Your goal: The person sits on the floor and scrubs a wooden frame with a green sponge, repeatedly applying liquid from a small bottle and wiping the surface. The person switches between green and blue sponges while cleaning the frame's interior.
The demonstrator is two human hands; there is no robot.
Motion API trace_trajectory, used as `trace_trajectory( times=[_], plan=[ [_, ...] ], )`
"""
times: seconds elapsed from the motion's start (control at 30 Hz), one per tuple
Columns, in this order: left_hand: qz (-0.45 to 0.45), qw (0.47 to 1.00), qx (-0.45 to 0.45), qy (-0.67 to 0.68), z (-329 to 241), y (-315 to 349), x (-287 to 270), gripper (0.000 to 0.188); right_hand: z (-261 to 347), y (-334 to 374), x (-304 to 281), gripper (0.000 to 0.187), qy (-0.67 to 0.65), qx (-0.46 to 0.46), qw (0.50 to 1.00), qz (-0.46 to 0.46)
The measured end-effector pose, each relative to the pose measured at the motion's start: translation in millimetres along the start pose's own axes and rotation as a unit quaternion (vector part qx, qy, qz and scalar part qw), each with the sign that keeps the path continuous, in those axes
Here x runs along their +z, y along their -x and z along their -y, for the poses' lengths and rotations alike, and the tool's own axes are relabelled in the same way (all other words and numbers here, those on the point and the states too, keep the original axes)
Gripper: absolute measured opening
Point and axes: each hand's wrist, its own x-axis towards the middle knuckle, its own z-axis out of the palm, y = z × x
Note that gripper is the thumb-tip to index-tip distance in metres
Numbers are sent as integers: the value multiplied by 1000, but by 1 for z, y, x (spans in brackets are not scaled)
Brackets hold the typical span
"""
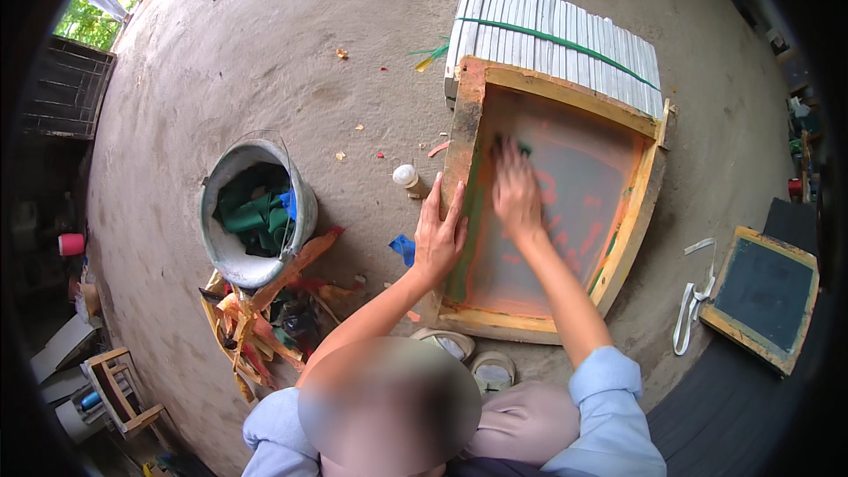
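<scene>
A wooden-framed mesh screen (565, 203) with orange-red markings leans tilted against a bundle of white-edged boards or sheets (556, 35), tied with a green strap. My left hand (439, 234) lies against the screen's left rail, its fingers stretched and spread. My right hand (517, 190) presses flat on the mesh in its upper left part. A small dark green scrap (525, 149), perhaps cloth, shows beside and under its fingertips, which are smeared by motion. The palm's underside is hidden.
A metal bucket (305, 203) holding green and blue cloth stands at left, above a heap of torn scraps (256, 331). A small white-capped bottle (405, 177) and a blue scrap (403, 250) lie near the screen. A second framed screen (765, 287) and white strap (693, 300) are at right.
</scene>
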Motion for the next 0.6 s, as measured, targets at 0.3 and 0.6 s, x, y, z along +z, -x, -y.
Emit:
trace_trajectory(
  times=[0.3,0.6],
  plan=[
    [-45,996,72,16,9,11,-26,66,21,114,-41,31,-142,-132,978,72],
    [-80,987,-115,75,66,-33,-29,70,34,22,-66,42,-820,380,427,25]
  ],
)
